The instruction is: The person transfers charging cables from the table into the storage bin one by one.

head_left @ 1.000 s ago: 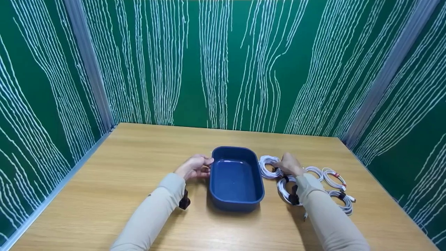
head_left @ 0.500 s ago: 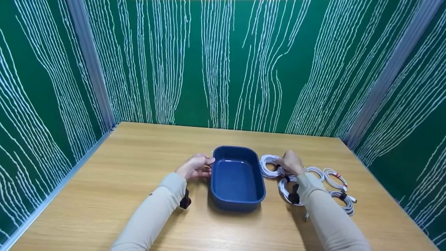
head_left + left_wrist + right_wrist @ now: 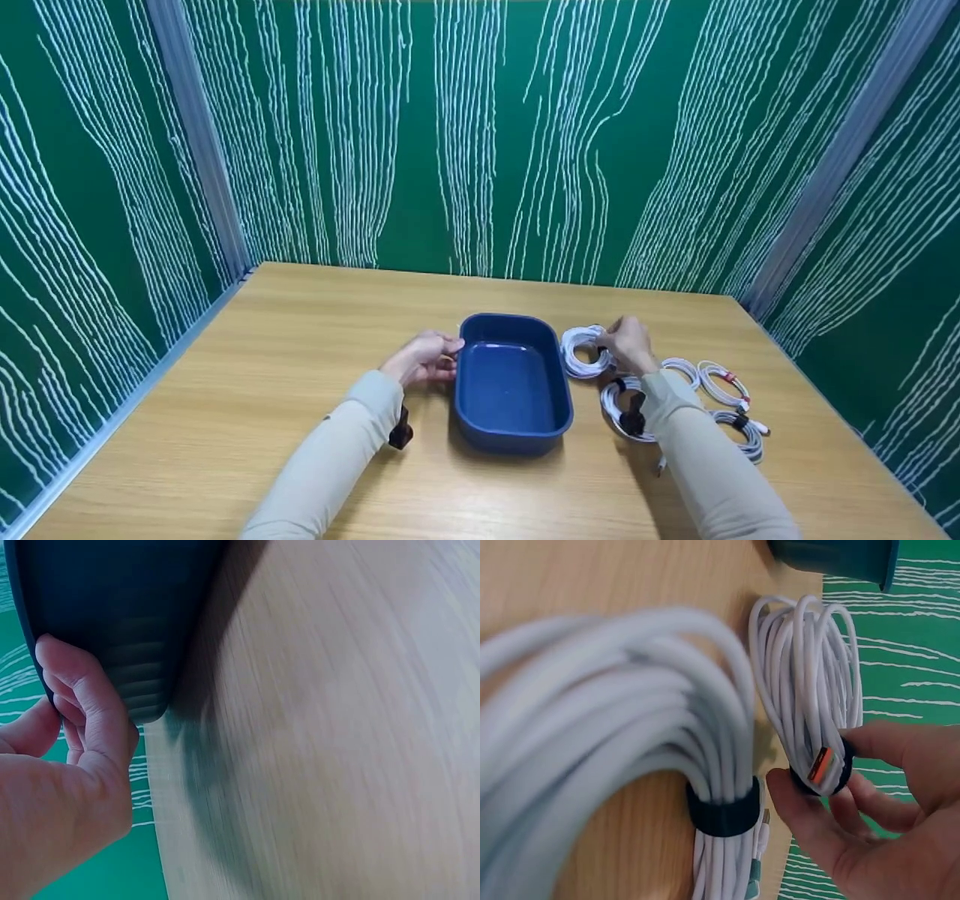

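Observation:
My left hand (image 3: pixel 429 355) holds the left side of a dark blue rectangular bin (image 3: pixel 514 444), thumb at the rim and fingers against the outer wall. In the left wrist view, the fingers (image 3: pixel 94 701) lie along the ribbed outside of the bin (image 3: pixel 135 652). To the right of the bin, my right hand (image 3: pixel 630 343) pinches a coiled white cable (image 3: pixel 576 369). The right wrist view shows thumb and fingers around the black strap of this cable (image 3: pixel 806 675), beside its orange-tipped plug (image 3: pixel 821 765). Inside, the bin has nothing in it.
Nearer me lies another white coil (image 3: pixel 611 411) with a black strap, partly under the right forearm. Further right are a white coil (image 3: pixel 681 366), a coil with red ties (image 3: pixel 724 382) and a grey coil (image 3: pixel 748 448). Green walls with white lines surround the wooden table (image 3: pixel 337 300).
My right hand has drawn the pinched cable slightly upward and back, and it now tilts more. The left hand and the bin stay in place.

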A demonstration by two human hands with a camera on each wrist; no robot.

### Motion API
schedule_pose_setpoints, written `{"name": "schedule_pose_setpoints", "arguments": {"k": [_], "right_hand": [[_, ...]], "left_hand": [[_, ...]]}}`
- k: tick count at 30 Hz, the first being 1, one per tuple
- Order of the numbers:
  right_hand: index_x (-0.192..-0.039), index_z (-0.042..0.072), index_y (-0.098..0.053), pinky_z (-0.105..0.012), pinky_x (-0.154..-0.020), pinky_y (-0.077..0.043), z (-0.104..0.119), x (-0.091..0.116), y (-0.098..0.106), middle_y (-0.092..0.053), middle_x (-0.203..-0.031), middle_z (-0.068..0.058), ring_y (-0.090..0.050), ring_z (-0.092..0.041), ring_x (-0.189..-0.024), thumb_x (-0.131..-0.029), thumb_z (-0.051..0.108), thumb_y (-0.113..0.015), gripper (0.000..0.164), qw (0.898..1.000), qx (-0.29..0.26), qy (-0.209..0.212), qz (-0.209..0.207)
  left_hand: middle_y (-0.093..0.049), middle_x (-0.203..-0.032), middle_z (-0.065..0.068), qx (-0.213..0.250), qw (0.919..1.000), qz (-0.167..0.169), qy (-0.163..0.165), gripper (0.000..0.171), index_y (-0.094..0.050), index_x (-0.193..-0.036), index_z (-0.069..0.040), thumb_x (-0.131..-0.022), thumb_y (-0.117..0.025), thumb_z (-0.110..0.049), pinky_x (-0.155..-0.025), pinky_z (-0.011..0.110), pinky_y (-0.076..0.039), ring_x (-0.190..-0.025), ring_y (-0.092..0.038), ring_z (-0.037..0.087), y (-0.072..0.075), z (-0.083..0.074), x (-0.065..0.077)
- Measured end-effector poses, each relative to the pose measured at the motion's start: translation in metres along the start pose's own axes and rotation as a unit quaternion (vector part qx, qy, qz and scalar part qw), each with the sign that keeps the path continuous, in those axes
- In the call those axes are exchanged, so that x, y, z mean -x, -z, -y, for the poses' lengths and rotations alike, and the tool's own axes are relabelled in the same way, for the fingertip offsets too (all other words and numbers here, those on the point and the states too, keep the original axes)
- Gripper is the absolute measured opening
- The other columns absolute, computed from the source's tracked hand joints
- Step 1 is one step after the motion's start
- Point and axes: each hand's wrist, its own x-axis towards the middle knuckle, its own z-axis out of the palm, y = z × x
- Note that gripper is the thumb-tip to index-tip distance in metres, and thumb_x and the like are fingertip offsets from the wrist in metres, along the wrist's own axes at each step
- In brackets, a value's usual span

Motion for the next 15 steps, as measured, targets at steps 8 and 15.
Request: {"name": "schedule_pose_setpoints", "arguments": {"k": [8,15], "right_hand": [[-0.061,0.008,-0.051,-0.020,-0.043,-0.039,0.001,-0.001,0.004,-0.043,-0.055,0.006,-0.041,-0.006,-0.048,-0.075,0.009,-0.073,0.026,0.994,-0.093,-0.039,0.035],[-0.102,-0.008,-0.061,-0.029,-0.056,-0.056,-0.001,0.001,0.011,-0.057,-0.069,0.000,-0.056,-0.010,-0.055,-0.080,0.010,-0.071,0.030,0.983,-0.135,-0.094,0.084]], "left_hand": [[-0.054,-0.071,0.002,-0.001,1.0000,-0.004,0.005,0.022,-0.051,-0.117,0.002,-0.099,-0.051,-0.011,-0.057,0.023,-0.051,-0.060,-0.052,0.012,0.002,0.001,-0.001],[-0.054,-0.072,0.003,0.002,1.0000,-0.005,0.002,0.009,-0.052,-0.104,-0.004,-0.099,-0.052,-0.011,-0.055,0.023,-0.051,-0.060,-0.052,0.013,0.002,0.000,-0.003]]}}
